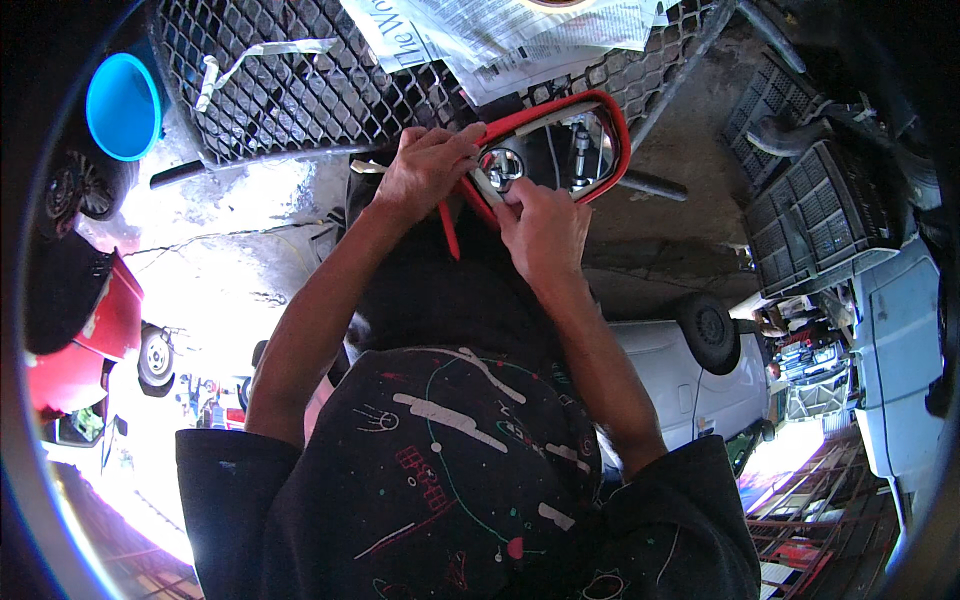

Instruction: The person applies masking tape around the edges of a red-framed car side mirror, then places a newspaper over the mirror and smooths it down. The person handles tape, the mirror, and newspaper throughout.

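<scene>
Far left: red car (85,375), nose cropped by the fisheye rim; blue bucket (125,107) above it, near the tabletop's left side; black mesh tabletop (285,112) next, pale strip (290,46) bent across its left part; left grip (428,170) is grasping the mirror's left end, fingers curled over the red rim; red strip (450,235) hangs just below that spot, top end hidden; newspaper (590,30) lies on the tabletop's middle, beyond the mirror.

Mirror (550,150) is at the tabletop's near edge, tilted, glass toward the wearer, pale tape (486,186) along its left inner edge; right grip (545,225) has bent fingers touching the lower-left edge; can't tell whether it's pinching tape or only pressing.

Right side: white car (655,375) lower down; grey crates (815,220) on the floor, well apart from the mirror; light blue panel (900,350) at far right.
</scene>
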`<state>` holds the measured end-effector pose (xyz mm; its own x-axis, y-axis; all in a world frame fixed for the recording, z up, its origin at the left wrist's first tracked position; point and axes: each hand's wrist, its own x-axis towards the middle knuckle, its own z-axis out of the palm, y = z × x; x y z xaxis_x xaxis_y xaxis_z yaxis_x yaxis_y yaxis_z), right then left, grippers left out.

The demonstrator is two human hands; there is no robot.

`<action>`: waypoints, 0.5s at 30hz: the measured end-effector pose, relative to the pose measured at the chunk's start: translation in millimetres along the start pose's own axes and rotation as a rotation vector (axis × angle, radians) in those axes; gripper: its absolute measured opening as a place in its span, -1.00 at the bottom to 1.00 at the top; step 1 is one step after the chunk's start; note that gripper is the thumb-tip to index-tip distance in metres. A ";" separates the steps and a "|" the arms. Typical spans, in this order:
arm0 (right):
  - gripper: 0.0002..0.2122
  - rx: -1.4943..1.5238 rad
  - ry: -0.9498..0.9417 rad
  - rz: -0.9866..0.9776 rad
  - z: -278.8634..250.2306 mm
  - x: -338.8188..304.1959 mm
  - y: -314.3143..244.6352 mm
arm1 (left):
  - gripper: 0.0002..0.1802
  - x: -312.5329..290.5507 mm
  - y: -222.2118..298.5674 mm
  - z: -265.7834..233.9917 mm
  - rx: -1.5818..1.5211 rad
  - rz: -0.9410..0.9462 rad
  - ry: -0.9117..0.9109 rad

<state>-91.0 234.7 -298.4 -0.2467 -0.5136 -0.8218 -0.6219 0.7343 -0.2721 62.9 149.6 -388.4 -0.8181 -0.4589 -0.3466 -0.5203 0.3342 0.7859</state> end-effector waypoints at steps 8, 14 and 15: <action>-0.87 -0.037 0.027 -0.040 -0.1 0.3 4.1 | -0.45 -8.7 23.6 -0.3 0.061 -0.087 -0.151; -0.87 -0.004 0.001 -0.025 1.2 1.2 3.6 | -0.31 -7.6 39.4 -7.2 -0.114 -0.316 -0.244; -0.87 0.022 -0.036 0.004 0.8 2.3 4.8 | -0.30 -4.0 40.3 -10.1 -0.115 -0.331 -0.279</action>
<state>-93.9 237.4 -301.9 -0.2217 -0.4943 -0.8405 -0.6043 0.7461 -0.2794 47.7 156.6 -350.2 -0.6549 -0.2807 -0.7016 -0.7477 0.1057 0.6556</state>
